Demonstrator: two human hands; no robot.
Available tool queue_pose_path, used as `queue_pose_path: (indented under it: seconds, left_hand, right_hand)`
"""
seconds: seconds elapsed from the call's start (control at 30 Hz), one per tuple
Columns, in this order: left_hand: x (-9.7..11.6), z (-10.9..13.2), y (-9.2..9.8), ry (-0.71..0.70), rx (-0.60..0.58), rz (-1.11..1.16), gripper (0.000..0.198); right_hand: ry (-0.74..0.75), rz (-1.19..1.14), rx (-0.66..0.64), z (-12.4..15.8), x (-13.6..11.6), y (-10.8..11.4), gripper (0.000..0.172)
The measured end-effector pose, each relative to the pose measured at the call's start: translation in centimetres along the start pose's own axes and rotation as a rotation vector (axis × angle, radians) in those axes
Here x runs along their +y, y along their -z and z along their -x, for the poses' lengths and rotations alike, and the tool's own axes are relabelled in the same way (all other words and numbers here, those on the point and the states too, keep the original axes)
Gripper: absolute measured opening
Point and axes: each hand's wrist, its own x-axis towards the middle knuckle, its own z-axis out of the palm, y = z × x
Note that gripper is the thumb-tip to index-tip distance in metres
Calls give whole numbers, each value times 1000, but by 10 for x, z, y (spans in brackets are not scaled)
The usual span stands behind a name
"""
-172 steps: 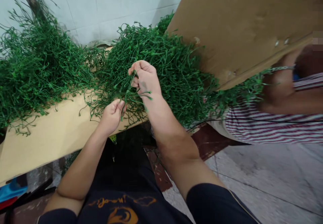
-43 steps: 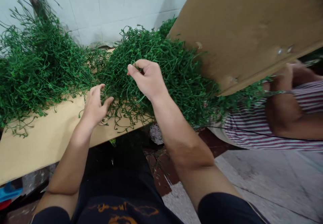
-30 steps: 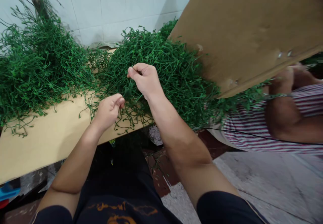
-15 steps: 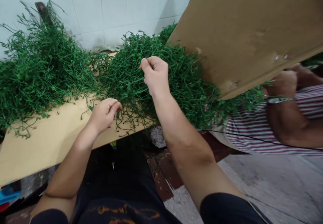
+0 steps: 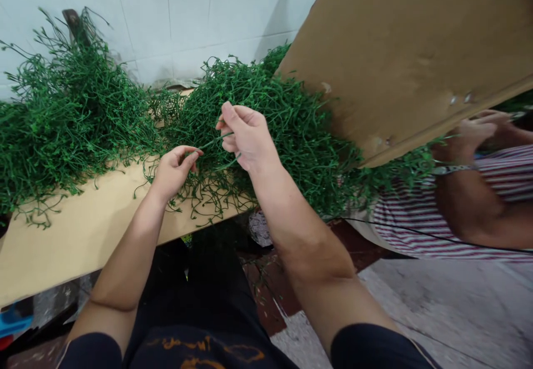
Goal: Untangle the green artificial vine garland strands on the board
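My left hand (image 5: 174,170) is closed in a pinch over the front of the board, its thumb and fingertips on the end of a thin green stem (image 5: 213,142). From there the stem runs up to my right hand (image 5: 247,136), whose fingers are curled round it, thumb uppermost. Another thin green strand shows under the right palm. Behind and beneath both hands lies a tangled heap of green stems (image 5: 291,119) with small forked tips. A second heap (image 5: 83,102) spreads out on the left.
The heaps lie on a tan board (image 5: 83,230) against a white tiled wall (image 5: 200,14). A large brown panel (image 5: 400,52) slants in from the upper right. Beyond it, a co-worker's hands (image 5: 478,133) and striped clothing (image 5: 416,219) show. A black cable (image 5: 416,226) crosses below.
My right hand has come down and left, turning its palm more into view. My left hand has risen slightly towards it, and a stem now stretches between them.
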Motion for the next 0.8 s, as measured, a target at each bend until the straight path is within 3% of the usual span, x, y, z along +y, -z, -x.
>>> queue_pose_path:
  seconds: [0.1, 0.23, 0.37, 0.47, 0.53, 0.63, 0.73, 0.8]
  left_hand:
    - [1, 4, 9, -3, 23, 100, 31]
    - [8, 13, 18, -21, -119, 138, 44]
    - [12, 25, 13, -7, -261, 157, 50]
    - [13, 33, 4, -2, -296, 292, 54]
    - [10, 33, 3, 45, -238, 433, 56]
    - [-4, 27, 14, 183, 1, 546, 58]
    - [-23, 18, 39, 251, 260, 555, 58]
    - [-30, 15, 49, 220, 349, 545, 58]
  right_hand:
    - [-10, 0, -65, 5, 0, 7, 52]
    - [-8, 120, -156, 11, 6, 12, 49]
    - [-27, 63, -136, 8, 13, 14, 50]
    - [-51, -20, -167, 9, 11, 12, 53]
    - [-58, -59, -174, 15, 4, 8, 53]
    - [-31, -95, -134, 35, -15, 4, 53]
    - [106, -180, 19, 60, -36, 10, 52]
    - [201, -193, 137, 71, -43, 17, 49]
